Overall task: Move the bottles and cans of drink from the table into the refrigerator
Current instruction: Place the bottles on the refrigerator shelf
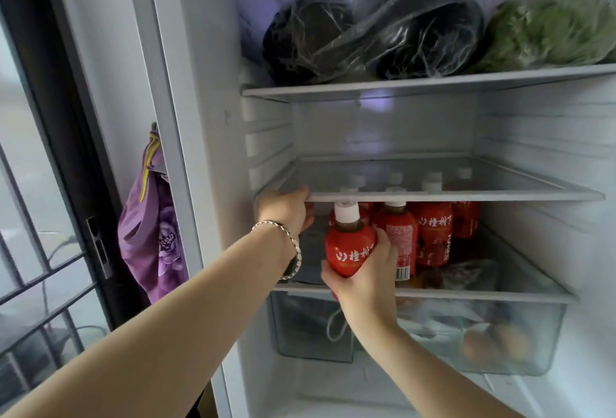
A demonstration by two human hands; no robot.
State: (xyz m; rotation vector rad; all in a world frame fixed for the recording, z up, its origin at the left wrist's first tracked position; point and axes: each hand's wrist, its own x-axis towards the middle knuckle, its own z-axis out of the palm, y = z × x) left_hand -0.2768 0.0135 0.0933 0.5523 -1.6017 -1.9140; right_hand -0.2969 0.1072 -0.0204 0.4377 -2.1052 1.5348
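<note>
Red-labelled bottle (348, 247) with a white cap sits in your right hand (363, 279) at centre frame, just in front of the lower glass shelf (483, 296) of the refrigerator (213, 150). Your grip is clamped on the bottle's lower body, fingers wrapped around from the right, thumb low on the left, so the base stays free to be set down. The bottle leans slightly with its cap toward the upper left, apparently so that the cap can pass beneath the edge of the middle glass shelf (466, 197), where headroom looks tight.

Behind and to the right, a row of matching bottles (433, 234) stands upright on the lower shelf, packed close together; the free space lies at the shelf's left front, which is likely why you bring this one in there. Your left hand (286, 209), bracelet (293, 244) at the wrist, reaches to the left end of the middle shelf, fingers curled over its front edge in a closed hold, probably to steady yourself or the shelf. Both forearms extend upward from the lower frame, the left one long and nearly straight.

Bagged dark produce (383, 27) and bagged greens (550, 30) fill the top shelf; a clear drawer (500, 344) lies below. The worktop is out of view.
</note>
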